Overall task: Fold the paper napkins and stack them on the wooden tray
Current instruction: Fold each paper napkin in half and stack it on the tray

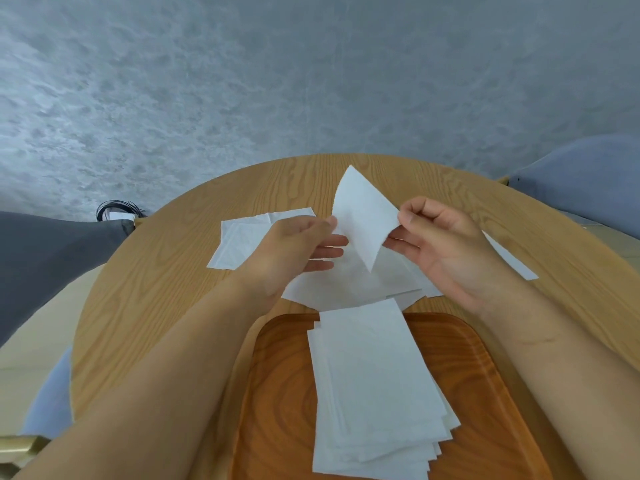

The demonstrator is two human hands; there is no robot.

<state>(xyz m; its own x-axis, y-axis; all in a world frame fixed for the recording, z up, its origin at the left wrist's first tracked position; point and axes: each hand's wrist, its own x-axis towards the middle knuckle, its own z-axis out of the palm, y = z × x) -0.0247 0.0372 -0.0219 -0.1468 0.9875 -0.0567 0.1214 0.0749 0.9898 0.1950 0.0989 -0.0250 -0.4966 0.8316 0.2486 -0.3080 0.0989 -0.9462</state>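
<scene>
Two hands hold one napkin (363,216) up over the bench (166,289). The left hand (294,247) pinches its 9 o'clock edge, the right hand (440,244) its 3 o'clock edge, each grip closed on the paper. At 6 o'clock, a stack (374,375) lies on the tray (277,375). Loose sheets (242,237) lie at 10 o'clock.

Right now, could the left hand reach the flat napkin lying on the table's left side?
Probably yes: that flat napkin lies bare right beside the left hand, though the hand is busy pinching the raised napkin.
</scene>
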